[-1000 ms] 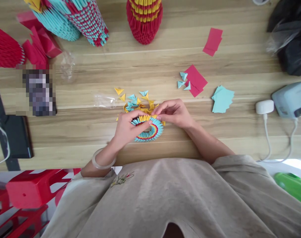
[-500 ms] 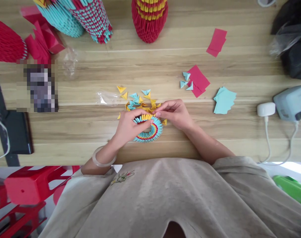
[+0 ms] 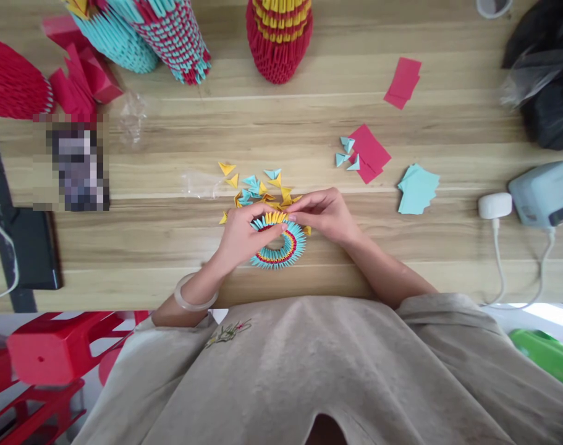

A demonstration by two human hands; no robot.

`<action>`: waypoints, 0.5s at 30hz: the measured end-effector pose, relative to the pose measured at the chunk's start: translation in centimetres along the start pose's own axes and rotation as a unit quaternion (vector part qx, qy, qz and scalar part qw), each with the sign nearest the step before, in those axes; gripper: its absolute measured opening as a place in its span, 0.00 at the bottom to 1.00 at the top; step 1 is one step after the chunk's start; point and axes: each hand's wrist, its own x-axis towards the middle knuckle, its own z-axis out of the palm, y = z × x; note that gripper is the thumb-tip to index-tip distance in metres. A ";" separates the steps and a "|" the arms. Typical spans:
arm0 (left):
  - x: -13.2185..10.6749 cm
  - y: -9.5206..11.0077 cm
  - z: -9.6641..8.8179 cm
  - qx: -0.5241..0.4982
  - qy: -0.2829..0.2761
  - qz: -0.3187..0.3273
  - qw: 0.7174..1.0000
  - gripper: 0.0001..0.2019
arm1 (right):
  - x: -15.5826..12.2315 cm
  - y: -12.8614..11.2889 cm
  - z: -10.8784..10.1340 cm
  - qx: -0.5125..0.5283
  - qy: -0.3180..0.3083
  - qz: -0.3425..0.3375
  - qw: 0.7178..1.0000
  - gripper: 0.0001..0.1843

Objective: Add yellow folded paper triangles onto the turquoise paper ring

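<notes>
A ring of interlocked folded paper pieces (image 3: pixel 293 247), light blue outside with yellow and red rows inside, is held close above the table near its front edge. My left hand (image 3: pixel 244 235) grips its left side, thumb across the opening and fingers behind the far rim. Along that far rim stands a short row of yellow pieces. My right hand (image 3: pixel 327 216) is closed in a pinch at the right end of this row, on a yellow folded paper piece mostly hidden by the fingertips. Loose yellow triangles (image 3: pixel 226 168) and light blue triangles (image 3: pixel 272 173) lie just beyond both hands.
Red paper sheets (image 3: pixel 370 154) and light blue sheets (image 3: pixel 418 188) lie to the right, near several blue triangles (image 3: pixel 347 144). Large folded-paper bodies (image 3: pixel 279 55) stand at the back. A charger (image 3: pixel 494 206) with cables sits far right, a dark phone-like object (image 3: pixel 84 167) left.
The right fingertips have pressed in slightly at the end of the yellow row. The ring and my left hand stay nearly in place; the whole view has shifted a little.
</notes>
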 end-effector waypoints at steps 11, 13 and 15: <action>0.3 0.0 -0.1 -0.029 -0.018 -0.002 0.999 0.16 | -0.1 -0.4 -0.2 0.002 -0.007 -0.021 1.000 0.12; 0.2 -0.1 0.2 -0.054 -0.007 -0.003 0.999 0.17 | -0.1 -0.5 -0.1 0.007 -0.011 -0.008 1.000 0.13; 0.1 -0.1 0.4 -0.068 0.005 -0.008 0.998 0.17 | -0.1 -0.7 0.0 0.013 -0.015 0.007 1.000 0.15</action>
